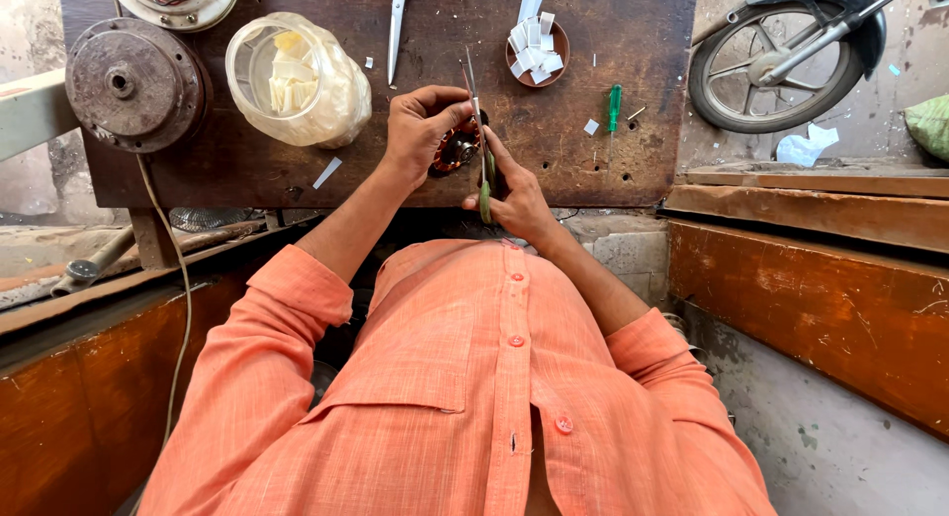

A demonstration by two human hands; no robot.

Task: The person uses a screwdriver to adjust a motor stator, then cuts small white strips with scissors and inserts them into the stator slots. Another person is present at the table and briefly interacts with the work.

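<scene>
Both hands grip scissors over a copper-wound coil

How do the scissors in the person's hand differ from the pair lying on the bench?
The green-handled scissors are held in the right hand, blades open and pointing away, against the copper-wound part gripped by the left hand. The loose scissors lie untouched on the wooden workbench, farther from the person, blades shut; their handles run out of view. Both have slim metal blades.
</scene>
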